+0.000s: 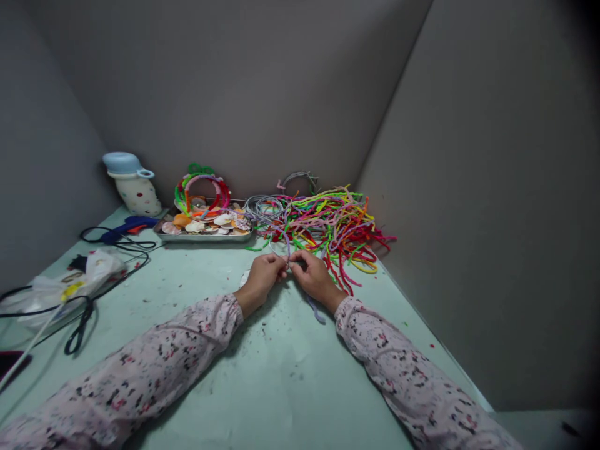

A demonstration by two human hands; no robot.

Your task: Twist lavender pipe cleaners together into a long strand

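Note:
My left hand (266,275) and my right hand (315,276) meet above the middle of the table, fingertips pinched almost together. Between them runs a pale purple pipe cleaner (315,311), its loose end hanging below my right hand. Just beyond the fingertips, a purple length curves upward beside a thin, light wire curve (272,247). How the wire and pipe cleaner join is hidden by my fingers. A small pale round thing (244,277) lies partly behind my left wrist.
A tangled heap of coloured pipe cleaners (332,219) lies behind my right hand, next to grey wire coils (262,205). Finished-looking coloured hoops (204,187) rest on a metal tray (206,238) of shells. Leftward are a bottle (135,190), a blue glue gun (126,229), black cables and a plastic bag (96,270).

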